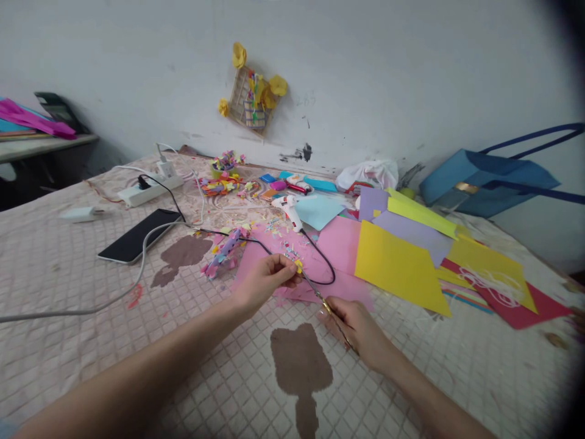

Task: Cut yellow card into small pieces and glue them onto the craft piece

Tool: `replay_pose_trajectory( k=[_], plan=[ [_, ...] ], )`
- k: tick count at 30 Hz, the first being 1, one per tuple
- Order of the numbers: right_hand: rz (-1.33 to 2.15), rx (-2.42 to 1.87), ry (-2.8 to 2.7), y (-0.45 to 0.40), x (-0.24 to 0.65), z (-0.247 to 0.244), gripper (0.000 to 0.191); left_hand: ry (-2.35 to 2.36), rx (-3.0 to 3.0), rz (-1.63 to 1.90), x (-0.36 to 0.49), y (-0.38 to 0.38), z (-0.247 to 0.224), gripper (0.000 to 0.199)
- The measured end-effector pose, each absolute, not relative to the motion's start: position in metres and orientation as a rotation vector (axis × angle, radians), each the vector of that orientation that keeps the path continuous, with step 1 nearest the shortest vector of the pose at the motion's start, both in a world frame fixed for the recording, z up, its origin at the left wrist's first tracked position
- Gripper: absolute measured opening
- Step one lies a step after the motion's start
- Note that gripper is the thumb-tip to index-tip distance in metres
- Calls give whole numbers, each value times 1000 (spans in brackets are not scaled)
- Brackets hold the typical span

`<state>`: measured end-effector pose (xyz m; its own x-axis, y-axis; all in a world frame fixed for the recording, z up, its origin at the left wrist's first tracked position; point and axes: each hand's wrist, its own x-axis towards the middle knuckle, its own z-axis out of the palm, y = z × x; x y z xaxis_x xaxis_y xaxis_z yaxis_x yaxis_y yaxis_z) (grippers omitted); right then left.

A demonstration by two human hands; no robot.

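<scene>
My left hand (273,275) pinches a small yellow paper piece (298,266) over the pink paper. Gold-handled scissors (326,305) sit in my right hand (361,329), with fingers around the handles. Their blades point up and left, and the tips reach the yellow piece; whether they touch it I cannot tell. Beneath the hands, pink paper sheets (260,244) carry many tiny scraps. A white glue gun (290,213) lies beyond them, its black cord looping near the blades. Left of the hands is a strip covered in pastel paper pieces (226,252).
A phone (139,236) and a power strip (150,190) with cables lie left. Coloured sheets, including a yellow one (397,265), spread to the right near white string (491,285) and a blue bag (484,183). A flower-trimmed decoration (237,97) hangs on the wall.
</scene>
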<state>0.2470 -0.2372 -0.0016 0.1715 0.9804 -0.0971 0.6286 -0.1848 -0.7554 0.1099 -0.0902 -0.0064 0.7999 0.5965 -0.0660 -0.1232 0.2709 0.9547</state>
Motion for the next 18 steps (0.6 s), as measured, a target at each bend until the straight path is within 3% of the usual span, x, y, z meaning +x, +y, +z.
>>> replay_pose_trajectory(
  k=[18],
  plan=[
    [961, -1768, -1307, -239, 241, -9, 35, 491, 1146, 542, 111, -97, -6, 17]
  ],
)
